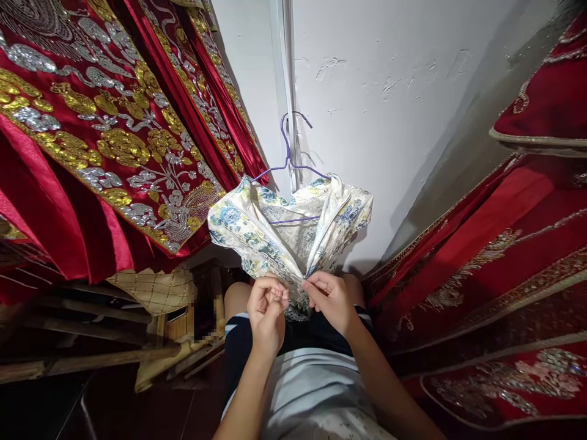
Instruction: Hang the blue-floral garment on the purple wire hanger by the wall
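Observation:
A small white garment with a blue and yellow flower print (257, 229) hangs on a purple wire hanger (288, 156) against a white wall. My left hand (268, 311) pinches the garment's left front edge near the bottom of the opening. My right hand (331, 299) pinches the right front edge close beside it. The two edges meet between my fingertips, and the upper part of the garment gapes open, showing the hanger bar.
Red garments with gold and silver embroidery (92, 122) hang at the left, and more red embroidered cloth (495, 263) fills the right. A white pipe (282, 73) runs down the wall. Wooden slats and a beige quilted piece (156, 290) lie at lower left.

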